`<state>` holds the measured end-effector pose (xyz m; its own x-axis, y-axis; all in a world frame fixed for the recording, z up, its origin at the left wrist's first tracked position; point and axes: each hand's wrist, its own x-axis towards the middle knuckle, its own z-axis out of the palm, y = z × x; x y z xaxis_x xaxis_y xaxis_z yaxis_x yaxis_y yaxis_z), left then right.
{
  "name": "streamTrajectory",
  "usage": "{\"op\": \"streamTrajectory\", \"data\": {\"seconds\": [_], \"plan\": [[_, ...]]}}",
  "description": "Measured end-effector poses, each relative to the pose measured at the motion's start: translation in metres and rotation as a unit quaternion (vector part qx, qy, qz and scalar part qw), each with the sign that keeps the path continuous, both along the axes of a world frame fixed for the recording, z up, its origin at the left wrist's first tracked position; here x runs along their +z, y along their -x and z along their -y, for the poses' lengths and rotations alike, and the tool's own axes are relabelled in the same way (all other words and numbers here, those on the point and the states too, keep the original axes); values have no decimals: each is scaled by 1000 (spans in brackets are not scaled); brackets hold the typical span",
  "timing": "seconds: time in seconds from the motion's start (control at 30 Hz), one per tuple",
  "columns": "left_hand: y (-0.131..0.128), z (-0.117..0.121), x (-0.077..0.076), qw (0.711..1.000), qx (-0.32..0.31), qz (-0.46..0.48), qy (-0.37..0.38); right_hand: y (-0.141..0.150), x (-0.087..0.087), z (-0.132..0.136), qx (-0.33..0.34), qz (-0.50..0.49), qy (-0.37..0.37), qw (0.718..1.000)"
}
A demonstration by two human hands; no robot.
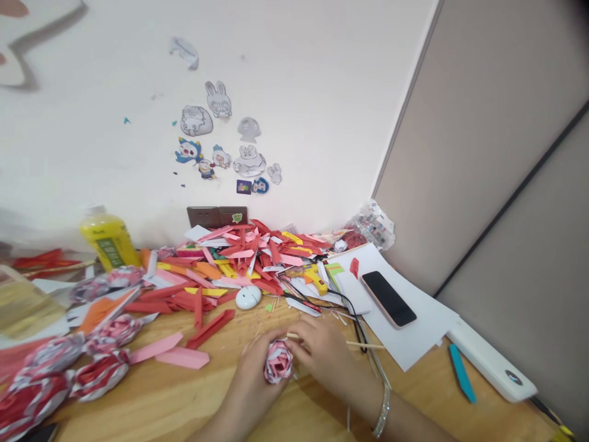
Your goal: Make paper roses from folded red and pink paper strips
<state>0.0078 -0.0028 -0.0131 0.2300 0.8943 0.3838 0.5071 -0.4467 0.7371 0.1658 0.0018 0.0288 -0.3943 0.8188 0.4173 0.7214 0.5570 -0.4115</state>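
My left hand [255, 368] and my right hand [322, 353] meet low in the middle of the wooden table [193, 399]. Both are closed round a small pink and white paper rose [278, 362]. A thin wooden stick [363, 344] runs out from under my right hand toward the right. A bracelet [383, 411] sits on my right wrist. Several finished paper roses [99, 368] lie at the left of the table.
A heap of red, pink and yellow paper strips [239, 258] fills the back. Near it are a yellow bottle [108, 239], a white mouse [248, 297], a yellow glue gun [315, 279], a phone [388, 298] on white paper and a blue-handled tool [461, 372].
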Motion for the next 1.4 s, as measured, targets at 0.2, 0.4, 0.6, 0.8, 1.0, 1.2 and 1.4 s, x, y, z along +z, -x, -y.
{"op": "streamTrajectory", "data": {"seconds": [0.2, 0.4, 0.6, 0.8, 1.0, 1.2, 1.4], "plan": [[0, 1, 2, 999, 4, -26, -20, 3, -2, 1, -6, 3, -24, 1000], [-1, 2, 7, 998, -3, -45, -43, 3, -3, 2, -12, 33, -54, 998], [0, 3, 10, 997, 3, -48, -54, 4, -6, 2, -39, 14, -86, 995], [1, 2, 6, 996, 4, -63, -57, 4, -10, 0, -33, 26, -99, 994], [0, 2, 6, 996, -2, -71, -61, 3, -7, 1, -25, 41, -73, 996], [0, 2, 7, 996, -3, -72, -48, 2, -9, 0, -10, 56, -71, 996], [1, 2, 6, 997, -12, -66, -45, 2, -13, 0, 0, 63, -86, 994]]}}
